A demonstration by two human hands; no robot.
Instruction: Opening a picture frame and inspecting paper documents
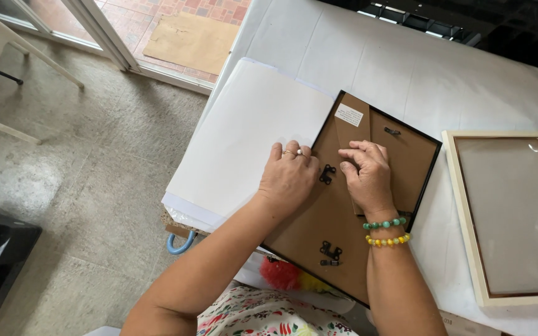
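Brown fibreboard back of a black picture frame [319, 218], face down on the white-covered counter [406, 56], near its front edge. Left hand [289, 177] flat on the backing at the frame's left edge, fingers together and extended, pressing rather than pinching, a ring on one finger. Just right of it, a small black turn clip [327, 174] on the backing, between the two hands. Right hand [367, 173] also on the backing, fingers curled downward, fingertips bent against the board beside the fold-out stand [351, 127]; closed on anything or not, cannot tell. Green and yellow bead bracelets [386, 231] round the right wrist. Second black clip [330, 252] lower on the backing, near the front edge. Small hanger [393, 132] near the upper right corner of the board.

Stack of white paper sheets [244, 137] to the left, partly tucked under the frame's left edge. Pale wooden frame [465, 218] with a glazed front to the right, apart from the black one. Grey tiled floor [82, 162] left of the counter, flat cardboard [191, 40] beyond a doorway.
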